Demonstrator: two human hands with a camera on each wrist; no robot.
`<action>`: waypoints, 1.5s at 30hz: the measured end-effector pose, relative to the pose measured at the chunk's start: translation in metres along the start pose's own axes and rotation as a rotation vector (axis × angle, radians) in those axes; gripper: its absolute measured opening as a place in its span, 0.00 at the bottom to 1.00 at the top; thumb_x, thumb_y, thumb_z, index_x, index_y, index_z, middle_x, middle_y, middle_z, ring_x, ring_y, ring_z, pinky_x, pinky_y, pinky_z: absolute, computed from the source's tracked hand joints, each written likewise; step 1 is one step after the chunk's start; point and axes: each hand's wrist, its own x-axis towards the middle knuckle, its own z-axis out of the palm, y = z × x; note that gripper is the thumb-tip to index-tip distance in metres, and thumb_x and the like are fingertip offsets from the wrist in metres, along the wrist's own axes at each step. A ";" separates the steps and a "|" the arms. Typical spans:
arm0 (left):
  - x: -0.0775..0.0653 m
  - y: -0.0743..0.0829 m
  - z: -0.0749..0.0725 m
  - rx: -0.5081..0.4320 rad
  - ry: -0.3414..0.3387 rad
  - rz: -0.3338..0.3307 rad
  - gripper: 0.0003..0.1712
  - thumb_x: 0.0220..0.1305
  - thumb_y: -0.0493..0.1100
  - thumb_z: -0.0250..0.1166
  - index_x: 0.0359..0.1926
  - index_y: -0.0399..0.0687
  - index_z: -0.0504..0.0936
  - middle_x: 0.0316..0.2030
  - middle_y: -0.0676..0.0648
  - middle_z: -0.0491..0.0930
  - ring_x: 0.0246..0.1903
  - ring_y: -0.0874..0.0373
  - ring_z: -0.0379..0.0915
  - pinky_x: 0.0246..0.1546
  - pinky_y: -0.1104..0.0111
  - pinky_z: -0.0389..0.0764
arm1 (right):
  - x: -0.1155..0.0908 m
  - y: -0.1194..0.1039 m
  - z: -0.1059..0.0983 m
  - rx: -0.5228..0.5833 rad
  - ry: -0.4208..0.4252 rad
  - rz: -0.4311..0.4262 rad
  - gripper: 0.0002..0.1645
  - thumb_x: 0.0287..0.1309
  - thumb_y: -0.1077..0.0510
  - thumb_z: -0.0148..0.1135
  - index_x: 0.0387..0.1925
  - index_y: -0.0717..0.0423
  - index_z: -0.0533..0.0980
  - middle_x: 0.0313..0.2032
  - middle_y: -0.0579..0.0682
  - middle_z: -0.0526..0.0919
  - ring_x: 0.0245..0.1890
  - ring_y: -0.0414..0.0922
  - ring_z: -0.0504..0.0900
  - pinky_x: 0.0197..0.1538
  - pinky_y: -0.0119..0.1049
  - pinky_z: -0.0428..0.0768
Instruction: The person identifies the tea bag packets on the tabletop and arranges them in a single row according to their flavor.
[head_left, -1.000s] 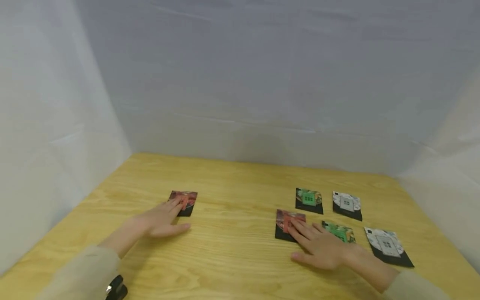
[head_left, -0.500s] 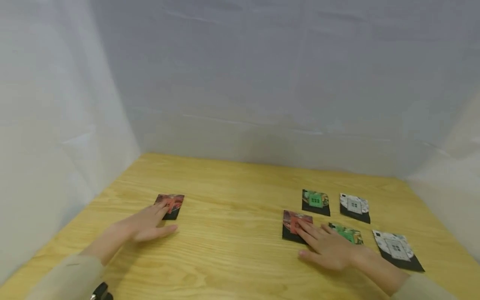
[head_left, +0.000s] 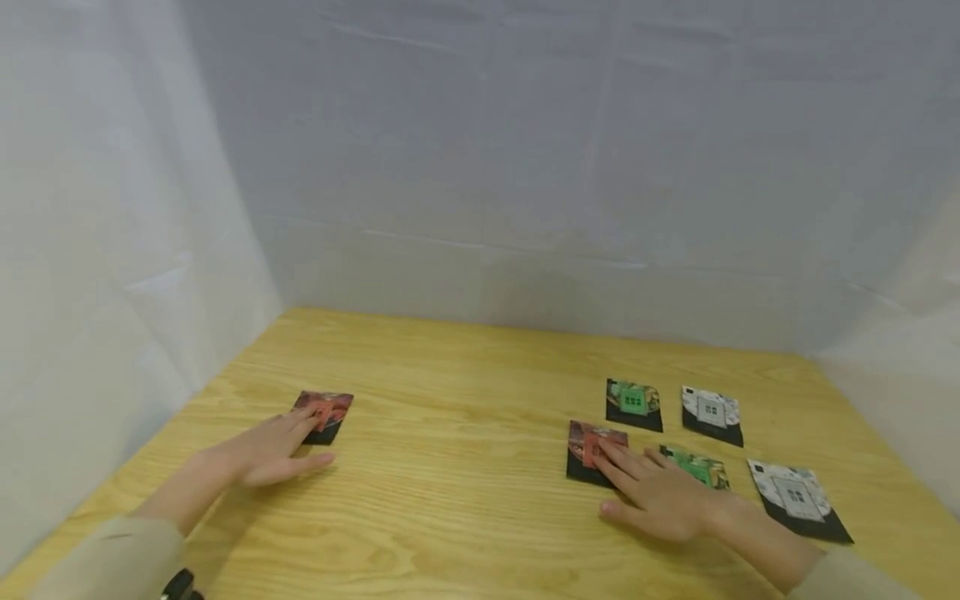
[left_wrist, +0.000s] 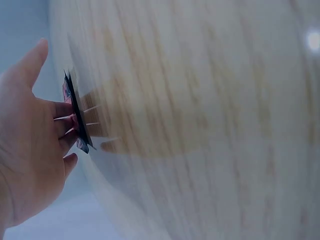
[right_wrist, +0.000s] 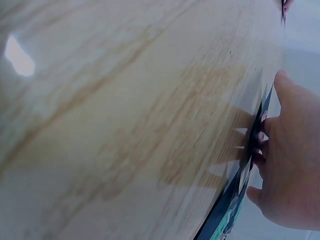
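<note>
On the left of the table, my left hand (head_left: 262,450) rests its straight fingertips on a flat red-and-black packet (head_left: 335,410), thumb spread to the side. The left wrist view shows that packet (left_wrist: 72,112) edge-on under the fingers. My right hand (head_left: 660,498) lies with straight fingers on a second red-and-black packet (head_left: 581,467). Its palm and outer fingers partly cover a green-and-black packet (head_left: 697,468). In the right wrist view the fingers touch the red packet (right_wrist: 257,127) from above.
Behind the right hand lies another green packet (head_left: 632,403), beside a white-and-black packet (head_left: 711,412). A second white packet (head_left: 797,500) is right of the right hand. The wooden table (head_left: 450,467) is bordered by pale sheet walls (head_left: 487,167) at the back and sides.
My left hand has slid the red packet leftward and slightly nearer across the table. The right hand stays on its red packet; the head view has shifted slightly.
</note>
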 end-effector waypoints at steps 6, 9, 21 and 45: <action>-0.004 -0.004 0.001 0.004 0.011 -0.003 0.48 0.65 0.66 0.47 0.66 0.26 0.56 0.67 0.27 0.48 0.64 0.31 0.45 0.62 0.41 0.49 | 0.000 -0.001 0.000 0.005 0.023 -0.021 0.40 0.68 0.38 0.38 0.71 0.58 0.51 0.70 0.61 0.46 0.68 0.60 0.49 0.63 0.65 0.47; -0.005 -0.007 0.002 0.004 0.006 0.005 0.47 0.66 0.65 0.47 0.67 0.27 0.53 0.67 0.28 0.48 0.64 0.31 0.45 0.62 0.40 0.48 | 0.000 0.001 0.002 0.006 0.032 -0.033 0.40 0.68 0.38 0.39 0.71 0.59 0.51 0.70 0.62 0.46 0.68 0.60 0.49 0.63 0.65 0.47; -0.006 -0.010 0.005 0.059 -0.022 0.017 0.46 0.66 0.65 0.46 0.70 0.33 0.51 0.69 0.32 0.45 0.66 0.34 0.43 0.62 0.39 0.45 | -0.005 0.004 -0.004 0.060 0.024 -0.010 0.42 0.67 0.38 0.41 0.71 0.61 0.50 0.71 0.60 0.45 0.67 0.62 0.48 0.63 0.65 0.47; -0.009 -0.009 0.003 0.097 -0.011 0.012 0.48 0.64 0.67 0.47 0.68 0.33 0.55 0.68 0.31 0.48 0.65 0.33 0.46 0.62 0.40 0.47 | -0.002 0.009 -0.010 -0.004 -0.089 -0.027 0.42 0.67 0.34 0.36 0.72 0.55 0.47 0.72 0.52 0.40 0.70 0.53 0.42 0.67 0.59 0.45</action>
